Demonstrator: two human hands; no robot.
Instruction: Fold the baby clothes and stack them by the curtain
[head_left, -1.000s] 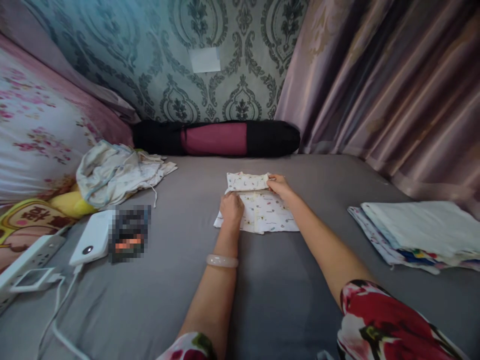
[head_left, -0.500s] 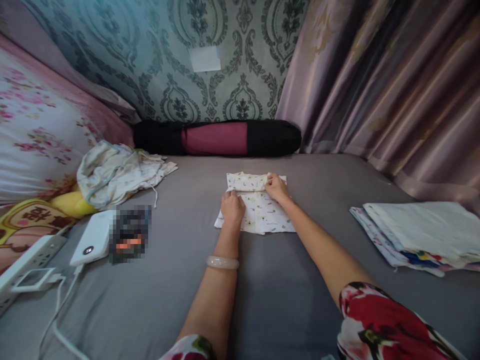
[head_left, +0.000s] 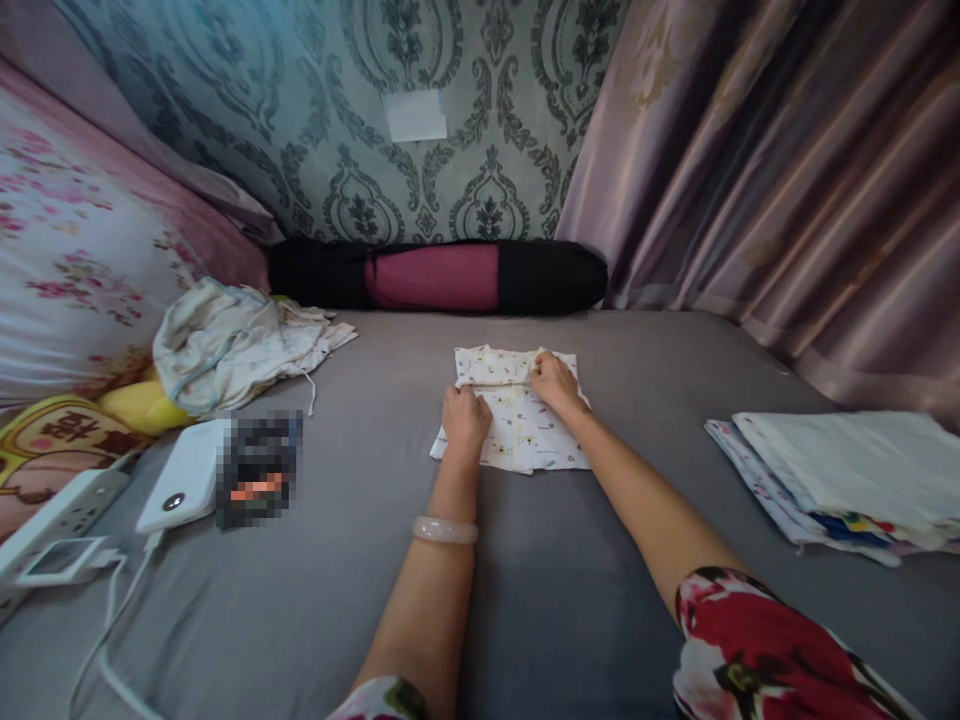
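A small white baby shirt [head_left: 525,428] with a scattered coloured print lies flat on the grey sheet. Its far part is turned over into a folded band [head_left: 495,365] running across the top. My left hand [head_left: 466,417] has its fingers closed on the band's near left edge. At the band's right side, my right hand [head_left: 556,378] pinches the cloth. The fingertips of both hands are partly hidden behind the knuckles.
Folded clothes [head_left: 847,480] are stacked at the right. Crumpled cloth [head_left: 225,345], a white power bank [head_left: 187,475] with a cable, and a power strip [head_left: 67,510] lie on the left. A long black and maroon bag [head_left: 435,277] rests along the wall.
My right hand has come down very slightly along the fold, still gripping it. The left hand stays on its edge. The whole view has shifted a little.
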